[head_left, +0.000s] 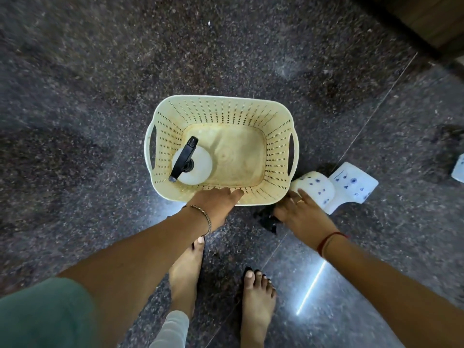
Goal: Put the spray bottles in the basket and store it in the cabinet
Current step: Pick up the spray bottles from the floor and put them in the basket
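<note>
A cream perforated basket [276,136] with two side handles stands on the dark floor. Inside it, at the left, a translucent white spray bottle [198,167] with a black trigger head stands upright. My left hand [217,203] lies on the basket's near rim, fingers stretched out and holding nothing. Just right of the basket a white cylinder with blue dots [317,187] lies on its side, with a black part [266,221] at its near end. My right hand [300,213] is spread over that black part and touches the cylinder; whether it grips is hidden.
A white sheet with blue marks [354,183] lies flat to the right of the cylinder. Another white item [459,169] shows at the right edge. A wooden cabinet base [426,18] is at the top right. My bare feet [256,302] stand close behind the basket.
</note>
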